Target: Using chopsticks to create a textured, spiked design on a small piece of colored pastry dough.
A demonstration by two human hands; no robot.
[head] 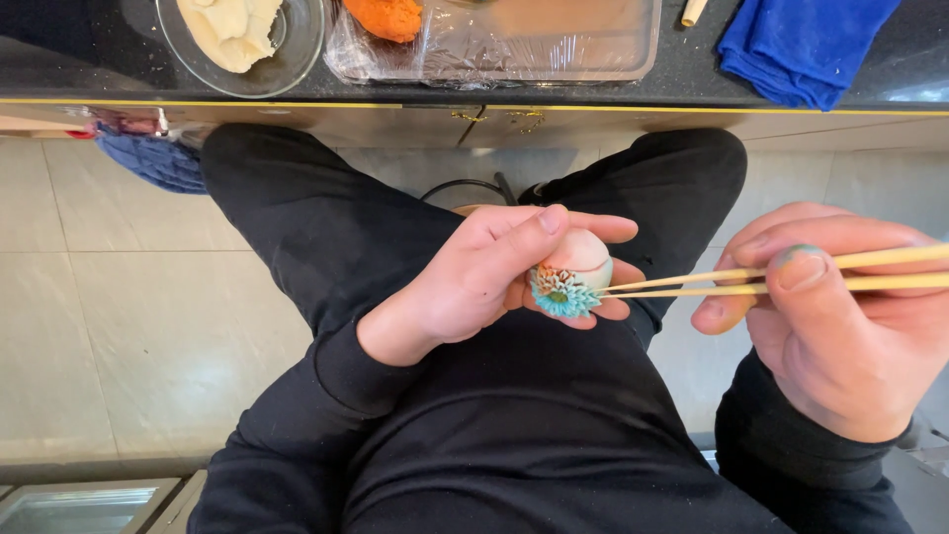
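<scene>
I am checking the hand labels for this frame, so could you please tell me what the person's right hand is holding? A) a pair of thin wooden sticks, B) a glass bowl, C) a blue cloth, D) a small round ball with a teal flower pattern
A: the right hand grips a pair of thin wooden sticks, their tips at the small decorated ball that the left hand cradles.

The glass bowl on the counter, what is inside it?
Inside the glass bowl lies a pale cream lump of dough. The picture's upper edge cuts off the bowl's far part, so anything there is unseen.
</scene>
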